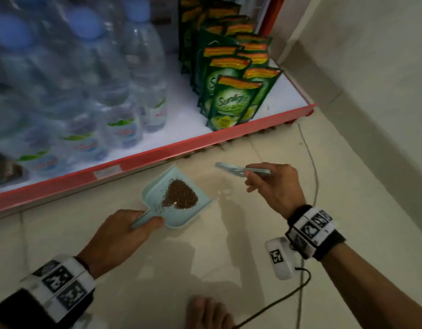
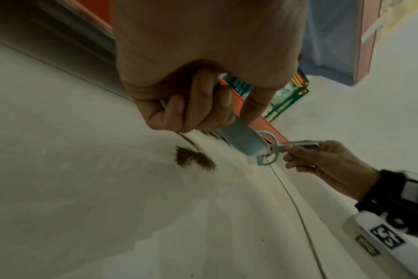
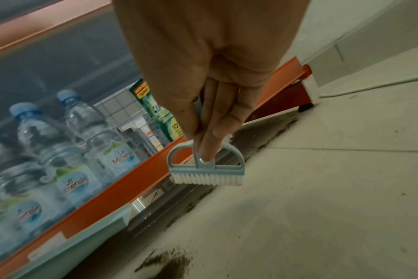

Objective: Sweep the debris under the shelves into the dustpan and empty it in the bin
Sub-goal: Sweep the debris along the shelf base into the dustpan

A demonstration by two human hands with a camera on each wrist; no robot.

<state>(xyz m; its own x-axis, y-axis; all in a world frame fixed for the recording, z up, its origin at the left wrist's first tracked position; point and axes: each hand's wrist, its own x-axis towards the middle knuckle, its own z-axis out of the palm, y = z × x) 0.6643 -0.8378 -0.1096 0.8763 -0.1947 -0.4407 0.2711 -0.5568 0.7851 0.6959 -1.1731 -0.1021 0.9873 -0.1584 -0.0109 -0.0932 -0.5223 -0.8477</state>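
Observation:
A pale blue dustpan [image 1: 155, 191] lies on the tiled floor in front of the shelf, with a heap of brown debris [image 1: 180, 194] in it. My left hand [image 1: 145, 222] grips its handle [image 2: 239, 137]. My right hand [image 1: 250, 176] pinches the thin handle of a small pale blue brush [image 1: 231, 168], to the right of the pan. In the right wrist view the brush's [image 3: 207, 169] white bristles point down by the dark gap under the shelf. A line of dark debris [image 3: 267, 136] runs along that gap. The pan's corner [image 3: 95, 236] shows at lower left.
The red-edged bottom shelf [image 1: 157, 153] holds water bottles [image 1: 124, 91] and green soap pouches [image 1: 233, 100]. A thin cable [image 1: 312, 162] lies on the floor by the wall [image 1: 371, 91] at right. My bare foot [image 1: 207, 312] is at the bottom edge.

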